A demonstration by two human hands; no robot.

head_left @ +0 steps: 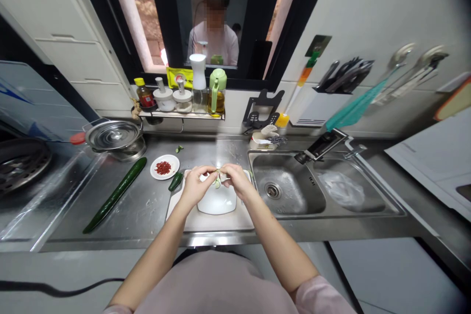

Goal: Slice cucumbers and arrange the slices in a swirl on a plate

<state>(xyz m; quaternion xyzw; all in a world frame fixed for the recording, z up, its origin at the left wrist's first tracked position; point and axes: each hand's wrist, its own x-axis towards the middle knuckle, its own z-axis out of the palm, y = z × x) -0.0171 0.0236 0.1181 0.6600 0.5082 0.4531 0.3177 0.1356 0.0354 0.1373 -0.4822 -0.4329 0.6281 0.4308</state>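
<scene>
Both hands meet above a white plate (217,206) on a pale cutting board (189,223). My left hand (198,181) is closed in a pinch on a thin, green-edged cucumber slice (217,182). My right hand (233,176) is also closed, fingertips against the left ones, at the same small pieces. The fingers partly hide these pieces, so how many there are cannot be told. Left of the board's top edge lies a short cucumber piece (175,181). A long whole cucumber (115,196) rests slantwise on the steel counter further left.
A small white plate (175,161) bears chopped red bits. Behind it lie green scraps (179,149). A lidded steel pot (116,137) stands at the left. At the right is a double sink (290,191) with a black tap (320,146). Seasoning bottles line a wall rack (184,115).
</scene>
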